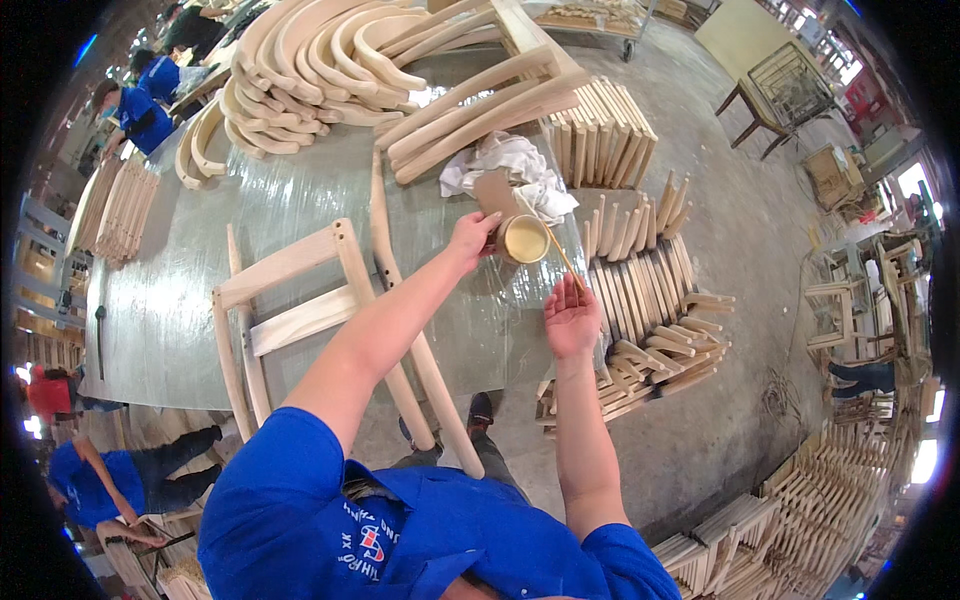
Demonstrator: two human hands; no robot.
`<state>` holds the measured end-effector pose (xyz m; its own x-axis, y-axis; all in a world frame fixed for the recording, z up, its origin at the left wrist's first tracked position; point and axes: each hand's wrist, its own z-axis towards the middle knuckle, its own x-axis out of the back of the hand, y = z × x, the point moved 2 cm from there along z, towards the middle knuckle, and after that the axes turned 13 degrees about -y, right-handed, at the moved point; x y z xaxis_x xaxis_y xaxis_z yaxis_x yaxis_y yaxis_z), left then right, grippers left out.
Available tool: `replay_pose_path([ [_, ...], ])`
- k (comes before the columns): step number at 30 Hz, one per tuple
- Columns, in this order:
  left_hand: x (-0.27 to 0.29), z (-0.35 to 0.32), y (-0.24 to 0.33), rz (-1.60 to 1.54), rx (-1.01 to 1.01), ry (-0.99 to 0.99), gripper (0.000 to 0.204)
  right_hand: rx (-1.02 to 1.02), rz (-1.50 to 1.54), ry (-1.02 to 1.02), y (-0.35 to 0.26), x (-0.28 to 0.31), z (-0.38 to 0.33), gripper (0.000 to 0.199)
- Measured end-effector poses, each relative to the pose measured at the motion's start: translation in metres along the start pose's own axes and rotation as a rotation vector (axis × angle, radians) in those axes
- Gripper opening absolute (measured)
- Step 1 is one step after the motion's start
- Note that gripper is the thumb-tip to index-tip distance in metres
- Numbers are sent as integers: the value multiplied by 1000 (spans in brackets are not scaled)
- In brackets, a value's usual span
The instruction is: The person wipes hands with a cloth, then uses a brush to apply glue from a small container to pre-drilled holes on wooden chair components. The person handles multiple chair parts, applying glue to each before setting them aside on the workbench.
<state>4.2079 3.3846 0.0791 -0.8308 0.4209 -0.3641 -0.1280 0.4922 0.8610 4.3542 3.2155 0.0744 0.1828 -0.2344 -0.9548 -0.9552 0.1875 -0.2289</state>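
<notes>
My left hand point(474, 240) is closed on the side of a small round cup point(506, 250) of creamy yellow liquid point(526, 240), possibly glue. A thin wooden stick point(564, 256) slants from the cup's right rim down to my right hand point(573, 318). The right hand is palm up, its fingers curled about the stick's lower end. Just beyond the cup are a brown piece point(493, 190) and a crumpled white cloth point(520, 172). Left of my left forearm, a wooden chair frame point(285, 262) leans against the table with a long curved leg point(382, 225) beside it.
The plastic-covered table point(180, 310) carries curved wooden parts point(320, 60) and straight pieces point(470, 125). Bundled slats and legs point(640, 290) stand close by my right hand. A metal-framed chair point(785, 95) is at the far right. Co-workers in blue point(145, 115) are at the left.
</notes>
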Motion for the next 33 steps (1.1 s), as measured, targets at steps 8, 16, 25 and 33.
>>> replay_pose_path([
  [8, 10, 12, 26, 1071, -188, 206, 34, -6, 39, 43, 29, 13, 16, 21],
  [16, 125, -234, 34, 1219, -299, 625, 22, -86, 52, 78, 65, -5, 7, 29],
  [25, 225, -499, -64, 1513, 358, 1020, 43, -428, -1296, -221, 138, -14, -92, 33],
  [33, 252, -542, -97, 1099, 286, 970, 41, -131, -2412, -401, 221, -47, -153, 54],
])
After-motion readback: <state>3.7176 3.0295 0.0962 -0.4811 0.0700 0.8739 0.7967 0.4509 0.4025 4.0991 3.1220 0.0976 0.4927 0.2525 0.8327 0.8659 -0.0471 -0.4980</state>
